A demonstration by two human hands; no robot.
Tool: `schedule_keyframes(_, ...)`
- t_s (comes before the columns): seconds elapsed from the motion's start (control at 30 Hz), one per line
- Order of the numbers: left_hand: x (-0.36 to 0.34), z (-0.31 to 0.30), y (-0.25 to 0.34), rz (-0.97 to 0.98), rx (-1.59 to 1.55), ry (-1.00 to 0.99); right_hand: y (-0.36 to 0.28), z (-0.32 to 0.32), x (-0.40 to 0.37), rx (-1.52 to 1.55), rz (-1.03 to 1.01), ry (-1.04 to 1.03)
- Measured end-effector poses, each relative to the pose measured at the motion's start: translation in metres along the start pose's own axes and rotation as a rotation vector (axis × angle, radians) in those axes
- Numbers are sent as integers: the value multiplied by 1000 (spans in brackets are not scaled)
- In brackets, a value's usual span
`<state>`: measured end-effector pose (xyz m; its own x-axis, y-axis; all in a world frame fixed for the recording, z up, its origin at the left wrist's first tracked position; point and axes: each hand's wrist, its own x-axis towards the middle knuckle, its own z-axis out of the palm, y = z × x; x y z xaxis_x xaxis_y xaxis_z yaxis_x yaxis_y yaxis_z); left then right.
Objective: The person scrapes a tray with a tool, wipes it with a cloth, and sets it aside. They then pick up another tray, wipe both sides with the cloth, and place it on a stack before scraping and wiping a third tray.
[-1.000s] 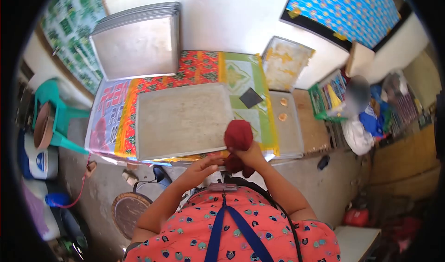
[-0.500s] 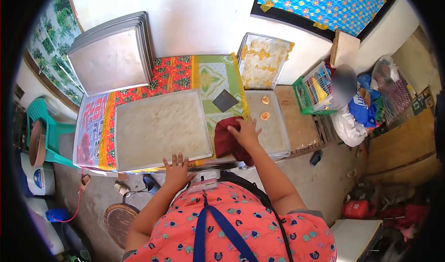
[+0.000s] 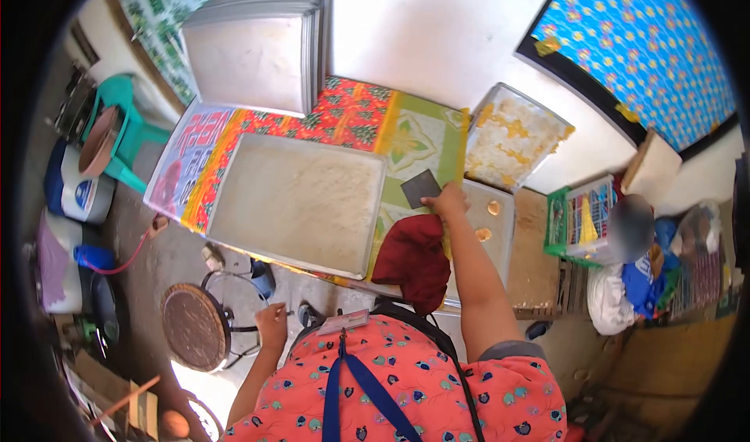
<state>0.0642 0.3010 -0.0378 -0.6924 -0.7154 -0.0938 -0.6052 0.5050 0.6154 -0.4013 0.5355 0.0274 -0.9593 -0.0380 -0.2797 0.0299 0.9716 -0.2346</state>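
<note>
My right hand [image 3: 449, 202] reaches over the green cloth, its thumb and bent fingers closed at the near right corner of a thin dark square piece [image 3: 422, 189]. The piece lies on the cloth. Below that hand, a crumpled dark red cloth [image 3: 414, 258] hangs over the table's front edge. My left hand [image 3: 272, 325] is off the table, above the floor, with its fingers curled in and nothing visible in them. The large metal tray [image 3: 301, 204] nearest it has pale residue on its surface.
Stacked trays [image 3: 250, 63] lean at the back left. At right, another tray [image 3: 500, 207] carries two small flat round pieces, and a stained tray [image 3: 516, 137] leans behind it. A green-and-white crate [image 3: 556, 223] sits farther right. A round stool [image 3: 195, 326] stands at lower left.
My right hand has left the dark red cloth and moved forward to the dark square piece. My left hand has lifted off the tray's front edge, drawn back and curled. The view has turned.
</note>
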Motion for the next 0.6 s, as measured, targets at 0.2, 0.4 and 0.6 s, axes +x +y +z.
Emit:
schedule_keyframes(0.2,-125,-6,-71,-917,-306,-636,21,11,49,336,-201,-227)
schedule_keyframes(0.4,-104,-43,-58,-850,-712,-621,-20,-51,-5,1074,-277,-150)
schedule_keyframes(0.6,54,-104,122,16,-700,-401,-96,-47,-133,816,-617,-563)
